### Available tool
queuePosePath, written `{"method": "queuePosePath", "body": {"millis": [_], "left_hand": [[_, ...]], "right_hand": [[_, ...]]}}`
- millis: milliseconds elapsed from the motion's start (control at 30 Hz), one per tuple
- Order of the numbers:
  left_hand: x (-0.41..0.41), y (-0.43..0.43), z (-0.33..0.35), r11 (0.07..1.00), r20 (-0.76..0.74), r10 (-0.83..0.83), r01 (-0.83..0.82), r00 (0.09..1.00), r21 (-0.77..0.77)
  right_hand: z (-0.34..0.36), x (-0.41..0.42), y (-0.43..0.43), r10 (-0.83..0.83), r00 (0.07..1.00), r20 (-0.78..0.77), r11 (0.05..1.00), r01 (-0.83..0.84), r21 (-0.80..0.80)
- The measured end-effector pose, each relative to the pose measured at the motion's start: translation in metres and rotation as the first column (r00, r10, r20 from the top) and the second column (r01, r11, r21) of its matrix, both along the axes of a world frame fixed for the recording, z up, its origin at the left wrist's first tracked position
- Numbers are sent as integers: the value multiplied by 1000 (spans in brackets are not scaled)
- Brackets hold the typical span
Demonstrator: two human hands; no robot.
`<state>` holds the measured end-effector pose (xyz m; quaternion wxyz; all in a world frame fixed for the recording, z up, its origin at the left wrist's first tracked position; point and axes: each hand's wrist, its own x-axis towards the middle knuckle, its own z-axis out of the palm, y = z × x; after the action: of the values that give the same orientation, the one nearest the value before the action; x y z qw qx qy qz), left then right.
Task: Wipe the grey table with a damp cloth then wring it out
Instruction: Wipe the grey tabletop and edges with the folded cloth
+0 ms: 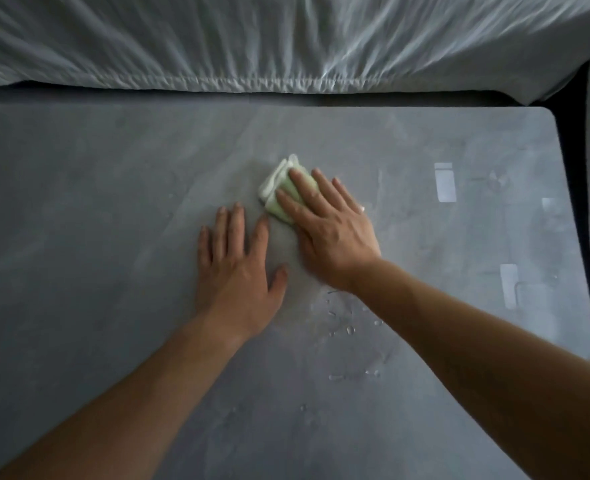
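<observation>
A folded pale green and white cloth lies on the grey table a little right of the middle. My right hand presses flat on the cloth with straight fingers and covers most of it. My left hand rests flat on the bare table just left of the cloth, fingers spread, holding nothing. Water drops sit on the table below my right wrist.
A bed with a rumpled white sheet runs along the table's far edge. The table's right edge and rounded far corner border a dark gap. Bright window reflections lie on the table's right side.
</observation>
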<state>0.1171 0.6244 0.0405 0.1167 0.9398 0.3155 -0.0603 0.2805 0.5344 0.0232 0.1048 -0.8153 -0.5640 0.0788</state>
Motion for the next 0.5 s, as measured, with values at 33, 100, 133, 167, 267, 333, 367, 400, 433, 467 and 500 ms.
{"method": "queuePosePath", "body": {"millis": [33, 100, 133, 167, 267, 333, 367, 400, 433, 467, 500], "left_hand": [[-1, 0, 1, 1000, -7, -3, 3, 1000, -2], [-2, 0, 2, 1000, -20, -12, 12, 1000, 9], [-2, 1, 1, 1000, -20, -12, 13, 1000, 14], [-1, 1, 1, 1000, -17, -11, 11, 1000, 13], [0, 1, 0, 1000, -19, -12, 13, 1000, 6], [0, 2, 1, 1000, -28, -23, 23, 999, -2], [-1, 3, 1, 1000, -35, -26, 25, 999, -8], [-1, 4, 2, 1000, -43, -25, 25, 999, -12], [-1, 5, 2, 1000, -55, -23, 23, 998, -14], [-1, 5, 2, 1000, -66, -22, 21, 998, -16], [0, 5, 2, 1000, -73, -21, 19, 997, -20]], "right_hand": [[2, 3, -6, 64, 998, -15, 998, -64, -15], [3, 20, 3, 27, 999, -28, 1000, -28, -11], [4, 28, 14, -76, 996, -45, 997, 76, -7], [5, 31, 25, -189, 979, -75, 982, 188, -12], [8, 13, 32, -250, 964, -86, 968, 250, -5], [9, 0, 7, -47, 997, -68, 998, 45, -35], [12, 0, -9, 36, 996, -76, 998, -41, -57], [15, 7, -23, 82, 993, -86, 994, -88, -70], [17, 18, -34, 76, 993, -86, 994, -83, -77], [18, 32, -42, 10, 996, -84, 996, -18, -88], [20, 45, -49, -99, 991, -85, 991, 91, -102]]}}
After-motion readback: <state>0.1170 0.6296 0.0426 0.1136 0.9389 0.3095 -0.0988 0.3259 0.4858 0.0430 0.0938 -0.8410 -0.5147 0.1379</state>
